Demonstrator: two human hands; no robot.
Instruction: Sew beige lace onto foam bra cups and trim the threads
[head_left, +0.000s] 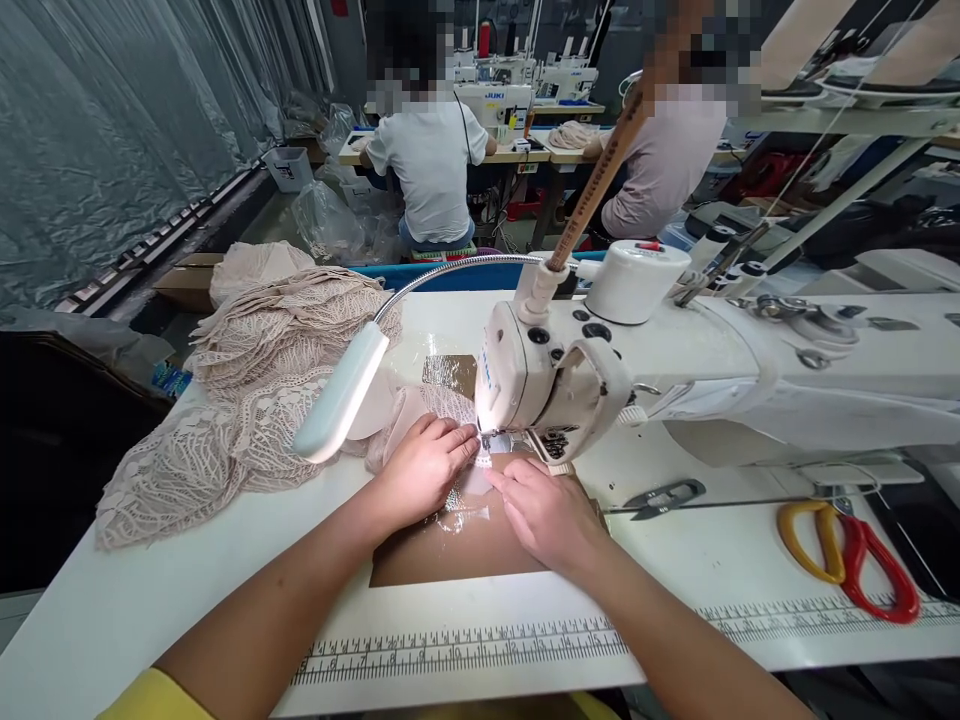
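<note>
My left hand lies with its fingers curled down on a small pale lace piece, pressing it flat just left of the needle. My right hand pinches the same piece from the near right side. Both hands sit under the head of a white sewing machine, on a brown panel set in the table. A white gooseneck lamp hangs over the left hand's far side and hides part of the fabric.
A heap of beige lace pieces covers the table's left. Thread snips and scissors with yellow and red handles lie at the right. A printed ruler runs along the near edge. Two people sit at machines beyond.
</note>
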